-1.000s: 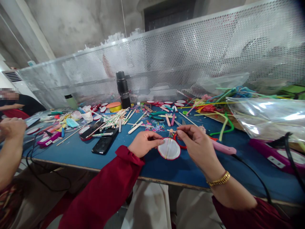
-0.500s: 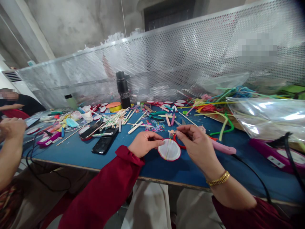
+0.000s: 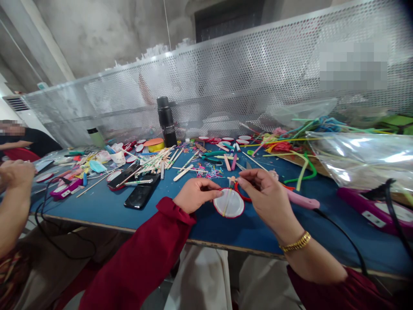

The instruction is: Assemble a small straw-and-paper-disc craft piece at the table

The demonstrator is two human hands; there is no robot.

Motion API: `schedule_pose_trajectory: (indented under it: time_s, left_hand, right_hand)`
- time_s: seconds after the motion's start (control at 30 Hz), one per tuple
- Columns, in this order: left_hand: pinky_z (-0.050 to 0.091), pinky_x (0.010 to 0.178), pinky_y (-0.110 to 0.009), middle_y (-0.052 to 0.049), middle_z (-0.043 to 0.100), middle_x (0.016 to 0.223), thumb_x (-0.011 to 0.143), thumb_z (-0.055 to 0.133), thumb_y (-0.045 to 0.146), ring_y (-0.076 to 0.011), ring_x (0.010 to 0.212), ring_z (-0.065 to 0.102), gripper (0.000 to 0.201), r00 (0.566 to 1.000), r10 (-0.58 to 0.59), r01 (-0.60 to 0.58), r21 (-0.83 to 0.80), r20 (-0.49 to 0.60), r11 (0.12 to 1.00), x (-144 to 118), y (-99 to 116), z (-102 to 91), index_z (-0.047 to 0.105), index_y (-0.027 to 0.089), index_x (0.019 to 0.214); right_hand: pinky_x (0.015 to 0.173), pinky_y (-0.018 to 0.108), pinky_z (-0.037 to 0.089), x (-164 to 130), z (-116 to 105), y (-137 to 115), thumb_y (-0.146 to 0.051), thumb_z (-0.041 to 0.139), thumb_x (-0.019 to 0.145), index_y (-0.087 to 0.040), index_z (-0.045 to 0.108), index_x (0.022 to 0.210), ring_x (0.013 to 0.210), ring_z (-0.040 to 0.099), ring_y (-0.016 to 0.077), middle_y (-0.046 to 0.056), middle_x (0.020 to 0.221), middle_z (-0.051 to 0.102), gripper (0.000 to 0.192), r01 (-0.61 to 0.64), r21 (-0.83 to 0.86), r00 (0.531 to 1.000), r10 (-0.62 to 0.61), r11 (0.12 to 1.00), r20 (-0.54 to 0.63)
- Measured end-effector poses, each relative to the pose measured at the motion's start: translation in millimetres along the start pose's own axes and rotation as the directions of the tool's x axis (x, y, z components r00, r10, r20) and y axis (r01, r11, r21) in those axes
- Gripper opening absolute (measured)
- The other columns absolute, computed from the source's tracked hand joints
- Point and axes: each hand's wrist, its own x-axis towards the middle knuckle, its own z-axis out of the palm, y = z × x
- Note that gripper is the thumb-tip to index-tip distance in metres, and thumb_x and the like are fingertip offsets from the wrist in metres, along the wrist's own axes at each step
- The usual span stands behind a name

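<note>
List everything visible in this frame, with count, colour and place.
disc: one, white with red rim, near table edge, between the hands
table: one, blue top, across the frame
flask: one, black, upright at table's back
phones: two, black, left of centre
wooden sticks: many, pale, heaped in front of the flask
rubber bands: many, mixed colours, centre
glue gun: one, pink, lying beside right hand
plastic bag: one, clear, right
straws: many, mixed colours, back right
mesh screen: one, silver, behind table
co-worker's hand: one, far left
left hand: at the disc's left rim
right hand: pinching something thin above the disc
</note>
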Motion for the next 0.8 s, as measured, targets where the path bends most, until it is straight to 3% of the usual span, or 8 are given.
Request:
schedule_pose_trajectory:
  time_s: [0.8]
  left_hand:
    - [0.036, 0.053, -0.024, 0.0, 0.061, 0.062, 0.066, 0.087, 0.058, -0.0099, 0.058, 0.05, 0.053, 1.0, -0.013, 0.013, 0.009, 0.004, 1.0, -0.3, -1.0, -0.3, 0.078, 0.011, 0.09]
  right_hand:
    - [0.068, 0.034, 0.053, -0.3, -1.1, -6.2, -0.049, 0.069, 0.086, -0.02, 0.067, 0.098, 0.072, 0.066, 0.0193, 0.007, 0.083, 0.071, 0.031, -0.029, -0.014, 0.999, 0.029, 0.999, 0.016]
